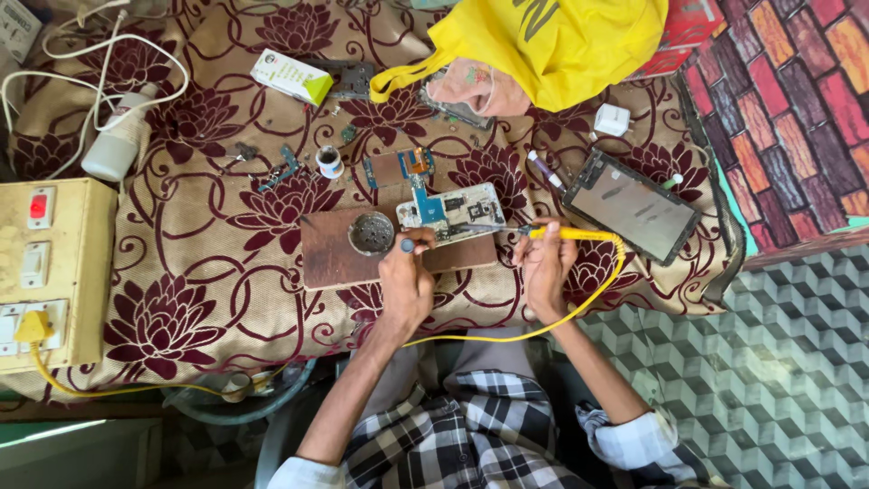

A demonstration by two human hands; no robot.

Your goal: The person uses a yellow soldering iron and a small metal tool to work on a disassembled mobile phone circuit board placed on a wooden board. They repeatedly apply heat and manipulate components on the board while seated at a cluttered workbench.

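An opened phone body with exposed circuit board (453, 211) lies on a brown wooden board (337, 254) on the flower-patterned table cloth. My left hand (407, 276) rests on the board's front edge, its fingers closed on a small thin tool whose tip touches the phone's left end. My right hand (547, 264) grips a yellow soldering iron (570, 234) with its tip pointing left at the phone's right end. The iron's yellow cable (561, 319) loops down toward my lap.
A round metal tin (371, 233) sits on the board. A detached phone screen (639, 206) lies to the right, a small circuit board (398, 167) and a tiny jar (329, 162) behind. A switch box (47, 272) stands at left, a yellow bag (552, 45) at the back.
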